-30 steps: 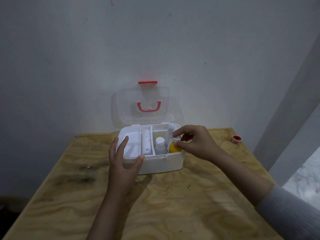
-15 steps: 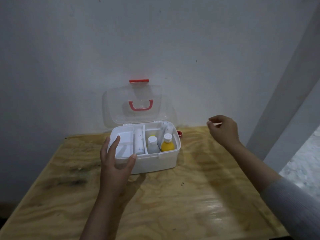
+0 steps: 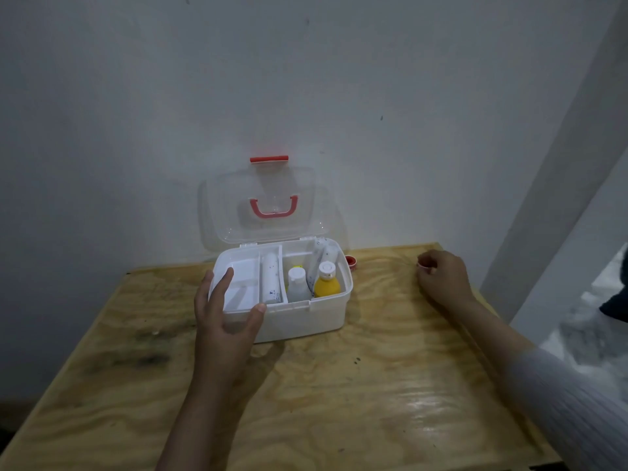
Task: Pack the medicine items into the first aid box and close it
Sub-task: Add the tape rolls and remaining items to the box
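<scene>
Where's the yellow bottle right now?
The yellow bottle stands upright in the right compartment of the open first aid box, at its front, beside a clear white-capped bottle on its left.

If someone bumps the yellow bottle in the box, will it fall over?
Probably not far. The yellow bottle stands upright, wedged between the box wall and a white bottle. It looks like small plastic, so likely light. Lifted out, its round body might roll.

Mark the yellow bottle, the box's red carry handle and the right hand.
yellow bottle [image 3: 327, 286]: head view, on its yellow body.
red carry handle [image 3: 273, 208]: head view, lower bar of the U.
right hand [image 3: 441, 278]: head view, back of the hand.
</scene>
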